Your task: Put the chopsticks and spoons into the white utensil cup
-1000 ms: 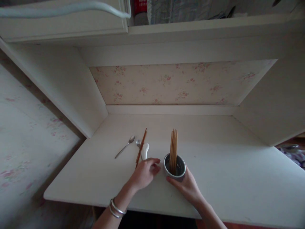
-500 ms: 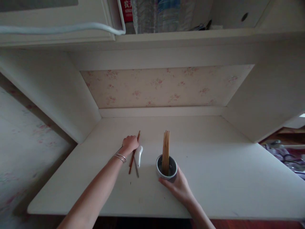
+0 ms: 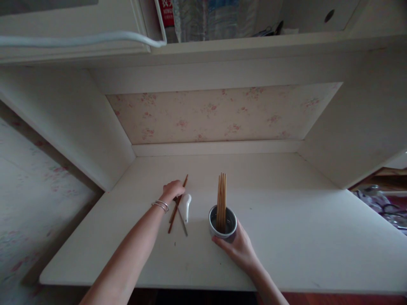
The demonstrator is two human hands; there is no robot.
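Observation:
My left hand [image 3: 173,189], a bracelet at the wrist, is closed on brown chopsticks [image 3: 173,217] lying aslant on the desk; the fingertips are hidden. Under that hand, a thin grey metal utensil [image 3: 182,222] crosses the chopsticks, its upper end partly covered. A white spoon [image 3: 187,207] lies just to the right, bowl end away from me. My right hand [image 3: 239,250] is wrapped round the near right side of a cup [image 3: 213,231] with a pale rim. In the cup stands an upright bundle of light wooden chopsticks [image 3: 221,197].
All of this is on a white desk [image 3: 302,237] between two side panels. Overhead, a shelf [image 3: 254,47] holds plastic-wrapped bottles [image 3: 206,19] and a red package [image 3: 167,12]. A small dark speck [image 3: 174,244] lies near the chopsticks. Purple fabric [image 3: 378,205] shows at the far right.
The lower ends of the brown chopsticks have swung left, and the metal utensil has shifted slightly right. My left hand has moved only a little. My right hand and the cup stay put.

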